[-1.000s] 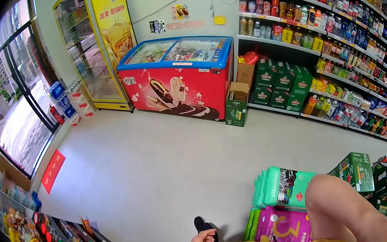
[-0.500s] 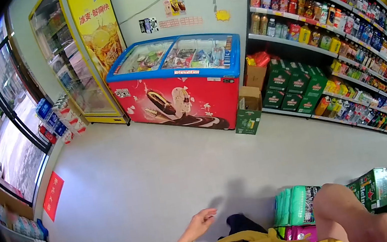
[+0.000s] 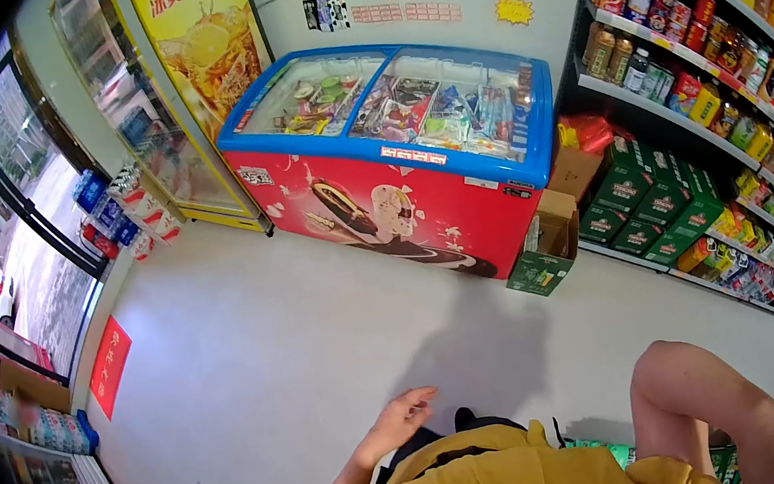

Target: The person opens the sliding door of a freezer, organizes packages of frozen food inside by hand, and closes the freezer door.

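My left hand (image 3: 400, 420) hangs in front of my body, low in the middle of the view, above the floor. Its fingers are loosely stretched out and it holds nothing. My right arm (image 3: 695, 396) is bent, with the elbow up at the lower right. The forearm runs out past the bottom edge, so my right hand is out of sight. Close to that arm, partly hidden behind my yellow shirt (image 3: 515, 475), a strip of green packaging (image 3: 597, 448) shows. Ahead stands a red chest freezer (image 3: 357, 211) with a blue rim and glass lids over packaged ice cream.
Drink shelves (image 3: 685, 78) run along the right wall, with green cartons (image 3: 654, 200) stacked at their foot. An open cardboard box (image 3: 543, 253) stands by the freezer's right end. A glass-door fridge (image 3: 127, 101), a glass door (image 3: 34, 186) and a red mat (image 3: 111, 369) are on the left.
The freezer appears nearer and larger. My right hand has passed out of view at the bottom. The stacked packs by my right arm are now mostly hidden. My left hand remains open.
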A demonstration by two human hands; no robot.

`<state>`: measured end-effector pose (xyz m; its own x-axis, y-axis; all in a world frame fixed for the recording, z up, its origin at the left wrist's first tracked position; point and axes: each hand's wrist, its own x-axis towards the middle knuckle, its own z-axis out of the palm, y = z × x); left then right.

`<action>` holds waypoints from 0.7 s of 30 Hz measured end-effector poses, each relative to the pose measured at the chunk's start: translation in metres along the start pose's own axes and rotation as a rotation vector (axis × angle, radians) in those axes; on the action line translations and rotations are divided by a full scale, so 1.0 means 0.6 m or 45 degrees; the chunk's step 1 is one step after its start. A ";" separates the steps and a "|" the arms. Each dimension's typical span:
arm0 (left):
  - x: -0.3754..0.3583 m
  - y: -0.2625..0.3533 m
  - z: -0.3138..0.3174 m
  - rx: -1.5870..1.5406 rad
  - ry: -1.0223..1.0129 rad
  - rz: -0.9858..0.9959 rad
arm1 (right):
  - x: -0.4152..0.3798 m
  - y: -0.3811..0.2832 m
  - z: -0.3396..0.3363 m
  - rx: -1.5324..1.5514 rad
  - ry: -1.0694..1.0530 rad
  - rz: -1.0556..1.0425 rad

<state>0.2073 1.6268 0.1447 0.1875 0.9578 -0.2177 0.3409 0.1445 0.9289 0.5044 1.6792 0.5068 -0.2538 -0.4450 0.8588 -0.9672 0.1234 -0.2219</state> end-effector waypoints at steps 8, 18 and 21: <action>0.198 -0.041 -0.115 -0.099 0.001 -0.081 | -0.108 0.102 -0.195 -0.326 0.018 -0.001; 0.553 0.035 -0.368 0.031 -0.199 0.185 | -0.251 0.321 -0.423 -0.418 0.680 0.112; 0.642 0.040 -0.402 0.115 -0.289 0.209 | -0.330 0.370 -0.396 -0.940 1.367 0.606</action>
<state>0.0654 2.0593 0.1552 0.4447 0.8851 -0.1373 0.3679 -0.0408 0.9290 0.3414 2.0055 0.3970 -0.0992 0.6234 0.7756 -0.4769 0.6543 -0.5869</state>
